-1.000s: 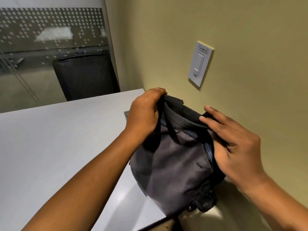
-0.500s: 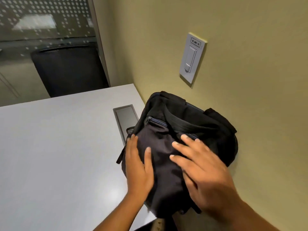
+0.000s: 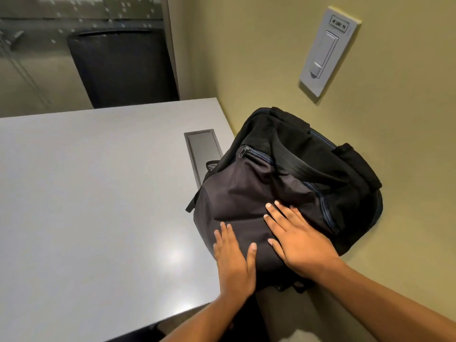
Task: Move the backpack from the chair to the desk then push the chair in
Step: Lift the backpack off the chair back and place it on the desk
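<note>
A black and dark grey backpack (image 3: 283,183) lies on the right end of the grey desk (image 3: 86,193), leaning against the yellow-green wall. Its carry strap lies slack across the top. My left hand (image 3: 233,260) rests flat on the backpack's near lower corner, fingers spread. My right hand (image 3: 296,235) lies flat on its front panel, fingers apart, gripping nothing. The chair that held the backpack is out of view.
A grey cable hatch (image 3: 202,151) is set into the desk, partly under the backpack. A black chair back (image 3: 123,67) stands beyond the desk's far edge against a frosted glass wall. A light switch plate (image 3: 325,50) hangs on the wall.
Both hands have let go of the backpack's top strap and now press flat on its front. The backpack has slid further onto the desk toward the wall.
</note>
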`<state>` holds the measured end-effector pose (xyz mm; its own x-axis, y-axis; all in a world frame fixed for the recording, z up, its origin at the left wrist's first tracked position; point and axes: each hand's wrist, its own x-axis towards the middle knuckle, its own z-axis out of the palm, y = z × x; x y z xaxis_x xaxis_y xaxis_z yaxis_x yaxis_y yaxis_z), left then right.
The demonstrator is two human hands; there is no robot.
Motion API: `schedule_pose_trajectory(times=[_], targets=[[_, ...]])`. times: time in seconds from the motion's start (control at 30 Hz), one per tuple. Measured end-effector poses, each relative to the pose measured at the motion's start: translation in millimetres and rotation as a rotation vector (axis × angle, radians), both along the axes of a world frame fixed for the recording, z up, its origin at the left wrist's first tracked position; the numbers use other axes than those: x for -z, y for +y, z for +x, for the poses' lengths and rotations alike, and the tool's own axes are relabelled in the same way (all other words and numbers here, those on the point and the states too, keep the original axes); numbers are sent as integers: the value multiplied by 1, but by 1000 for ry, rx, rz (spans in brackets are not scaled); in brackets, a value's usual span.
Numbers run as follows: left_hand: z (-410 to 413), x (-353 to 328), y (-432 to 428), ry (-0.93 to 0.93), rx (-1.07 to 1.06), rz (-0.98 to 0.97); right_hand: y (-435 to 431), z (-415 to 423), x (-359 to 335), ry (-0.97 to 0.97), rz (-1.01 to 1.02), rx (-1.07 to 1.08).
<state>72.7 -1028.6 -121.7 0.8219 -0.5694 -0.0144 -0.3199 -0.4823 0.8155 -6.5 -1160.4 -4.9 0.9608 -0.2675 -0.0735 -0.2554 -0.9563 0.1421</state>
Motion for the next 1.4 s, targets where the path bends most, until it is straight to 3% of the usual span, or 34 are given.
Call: schedule_pose_trajectory(times=[0.5, 1.4], targets=[[35, 23, -20, -130, 143, 253, -12, 14, 16, 42, 33, -3], [92, 30, -51, -130, 229, 219, -37, 57, 31, -78, 43, 27]])
